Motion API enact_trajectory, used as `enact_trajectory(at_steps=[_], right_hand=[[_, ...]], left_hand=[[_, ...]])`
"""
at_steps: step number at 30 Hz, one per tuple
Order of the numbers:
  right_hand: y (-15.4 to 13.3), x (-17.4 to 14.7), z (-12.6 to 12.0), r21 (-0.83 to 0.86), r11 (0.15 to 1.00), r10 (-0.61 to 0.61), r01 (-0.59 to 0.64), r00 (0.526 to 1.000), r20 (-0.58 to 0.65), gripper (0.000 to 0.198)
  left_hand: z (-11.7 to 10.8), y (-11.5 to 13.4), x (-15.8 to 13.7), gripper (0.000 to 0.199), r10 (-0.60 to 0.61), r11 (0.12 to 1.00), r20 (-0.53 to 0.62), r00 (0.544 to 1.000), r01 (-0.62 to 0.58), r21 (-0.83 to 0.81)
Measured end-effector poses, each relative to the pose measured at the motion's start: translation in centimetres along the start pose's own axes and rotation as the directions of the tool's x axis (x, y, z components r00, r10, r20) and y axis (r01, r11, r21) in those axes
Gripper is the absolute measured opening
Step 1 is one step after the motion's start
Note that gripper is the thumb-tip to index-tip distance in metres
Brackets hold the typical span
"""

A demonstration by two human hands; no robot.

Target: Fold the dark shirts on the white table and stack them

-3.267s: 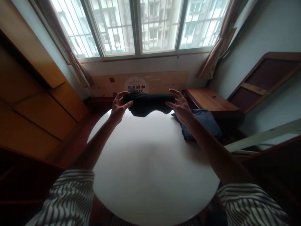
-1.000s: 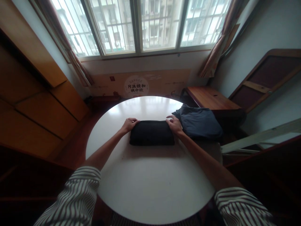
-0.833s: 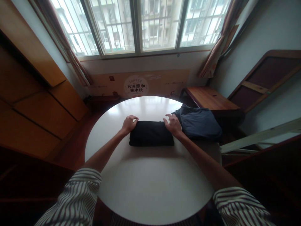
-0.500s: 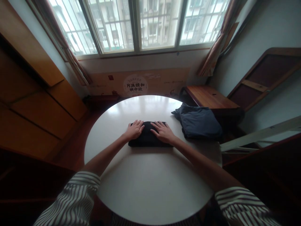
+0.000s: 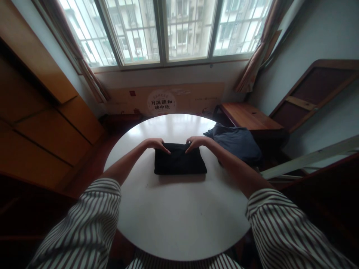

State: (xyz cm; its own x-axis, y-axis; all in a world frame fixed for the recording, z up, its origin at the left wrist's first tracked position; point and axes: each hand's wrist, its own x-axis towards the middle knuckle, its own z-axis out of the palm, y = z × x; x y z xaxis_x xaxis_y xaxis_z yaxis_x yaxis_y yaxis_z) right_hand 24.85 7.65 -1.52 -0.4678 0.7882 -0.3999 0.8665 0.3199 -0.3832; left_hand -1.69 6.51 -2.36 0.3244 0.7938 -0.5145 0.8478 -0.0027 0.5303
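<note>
A black folded garment [image 5: 181, 162] lies as a neat rectangle on the round white table [image 5: 182, 213]. My left hand [image 5: 157, 144] grips its far edge near the left corner, thumb on top and fingers behind the fold. At the same edge, further right, my right hand [image 5: 196, 142] pinches the cloth in the same way. The fingertips of both hands are hidden behind the black cloth. A dark blue-grey folded garment [image 5: 238, 144] rests at the table's right edge, partly covered by my right forearm.
Beyond the table on the right stands a low wooden table [image 5: 252, 116]. Orange-brown cabinets [image 5: 45, 138] line the left side. A barred window [image 5: 185, 30] with curtains fills the far wall, above a printed banner [image 5: 162, 99]. A pale rail [image 5: 311, 158] runs along the right.
Both hands have gone from lying flat on top of the black garment to gripping its far edge, thumbs over the top. The garment itself stays in nearly the same place.
</note>
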Motion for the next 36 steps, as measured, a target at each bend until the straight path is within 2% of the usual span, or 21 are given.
enact_trajectory(at_steps=[3, 6, 8, 10, 11, 13, 14, 16, 17, 18, 19, 21, 23, 26, 28, 31, 33, 36], right_hand=[[-0.3, -0.4, -0.5, 0.106, 0.994, -0.016, 0.01, 0.998, 0.058, 0.062], [-0.4, -1.6, -0.4, 0.204, 0.978, -0.045, 0.032, 0.997, 0.058, 0.048], [-0.5, -2.7, -0.7, 0.283, 0.958, -0.062, 0.045, 0.997, 0.051, 0.043], [-0.7, -4.0, -1.6, 0.32, 0.945, -0.085, 0.068, 0.996, 0.038, 0.036], [-1.0, -4.8, -2.2, 0.297, 0.949, -0.108, 0.101, 0.994, 0.007, 0.03], [-1.6, -6.5, -3.1, 0.127, 0.967, -0.197, 0.219, 0.966, -0.167, 0.019], [-1.9, -7.4, -3.3, -0.011, 0.961, -0.269, 0.277, 0.919, -0.289, 0.017], [-2.3, -9.2, -2.8, -0.302, 0.903, -0.422, 0.307, 0.768, -0.481, 0.024], [-2.4, -10.0, -1.9, -0.411, 0.867, -0.477, 0.28, 0.705, -0.525, 0.031], [-2.4, -10.7, -0.7, -0.487, 0.838, -0.511, 0.246, 0.669, -0.54, 0.036], [-2.2, -11.3, 0.9, -0.535, 0.816, -0.527, 0.216, 0.658, -0.538, 0.039], [-1.4, -12.4, 4.9, -0.584, 0.786, -0.544, 0.2, 0.674, -0.501, 0.038], [-0.3, -13.5, 8.9, -0.594, 0.763, -0.569, 0.256, 0.702, -0.428, 0.035], [1.0, -15.5, 12.9, -0.51, 0.778, -0.588, 0.367, 0.712, -0.384, 0.026], [1.2, -16.4, 13.4, -0.408, 0.815, -0.569, 0.411, 0.696, -0.437, 0.027], [0.8, -16.4, 12.0, -0.344, 0.838, -0.546, 0.424, 0.662, -0.513, 0.023], [0.2, -15.5, 11.2, -0.37, 0.826, -0.563, 0.426, 0.656, -0.503, 0.023], [-0.6, -14.0, 11.2, -0.416, 0.798, -0.596, 0.437, 0.678, -0.431, 0.021]], left_hand=[[0.1, 0.7, -0.5, 0.053, 0.062, 0.989, 0.054, 0.997, -0.054, -0.14], [0.3, 1.2, -1.4, 0.042, 0.196, 0.946, 0.073, 0.978, -0.169, -0.277], [-0.1, 1.8, -2.4, 0.038, 0.272, 0.931, 0.016, 0.962, -0.26, -0.255], [-0.7, 2.9, -3.9, 0.043, 0.354, 0.925, -0.109, 0.929, -0.365, -0.107], [-1.0, 3.6, -4.8, 0.045, 0.41, 0.909, -0.19, 0.892, -0.416, 0.009], [-1.2, 4.8, -6.8, 0.044, 0.55, 0.834, -0.345, 0.76, -0.48, 0.273], [-0.9, 5.2, -7.8, 0.043, 0.619, 0.782, -0.399, 0.677, -0.484, 0.392], [0.4, 5.3, -9.4, 0.047, 0.721, 0.688, -0.454, 0.524, -0.459, 0.563], [1.5, 5.0, -10.0, 0.053, 0.755, 0.65, -0.457, 0.47, -0.445, 0.616], [3.0, 4.4, -10.4, 0.057, 0.781, 0.618, -0.449, 0.434, -0.434, 0.656], [4.6, 3.6, -10.7, 0.06, 0.797, 0.596, -0.44, 0.414, -0.421, 0.684], [8.4, 1.5, -11.0, 0.057, 0.813, 0.567, -0.409, 0.415, -0.402, 0.719], [12.1, -0.7, -11.6, 0.048, 0.825, 0.53, -0.344, 0.448, -0.406, 0.745], [15.4, -3.0, -13.1, 0.043, 0.837, 0.5, -0.271, 0.476, -0.462, 0.733], [15.6, -3.6, -14.1, 0.041, 0.818, 0.554, -0.334, 0.469, -0.485, 0.677], [14.4, -3.5, -14.6, 0.026, 0.754, 0.654, -0.459, 0.47, -0.47, 0.593], [13.5, -3.2, -14.3, 0.025, 0.726, 0.683, -0.467, 0.504, -0.451, 0.575], [13.3, -2.8, -13.7, 0.027, 0.724, 0.674, -0.418, 0.549, -0.434, 0.598]])
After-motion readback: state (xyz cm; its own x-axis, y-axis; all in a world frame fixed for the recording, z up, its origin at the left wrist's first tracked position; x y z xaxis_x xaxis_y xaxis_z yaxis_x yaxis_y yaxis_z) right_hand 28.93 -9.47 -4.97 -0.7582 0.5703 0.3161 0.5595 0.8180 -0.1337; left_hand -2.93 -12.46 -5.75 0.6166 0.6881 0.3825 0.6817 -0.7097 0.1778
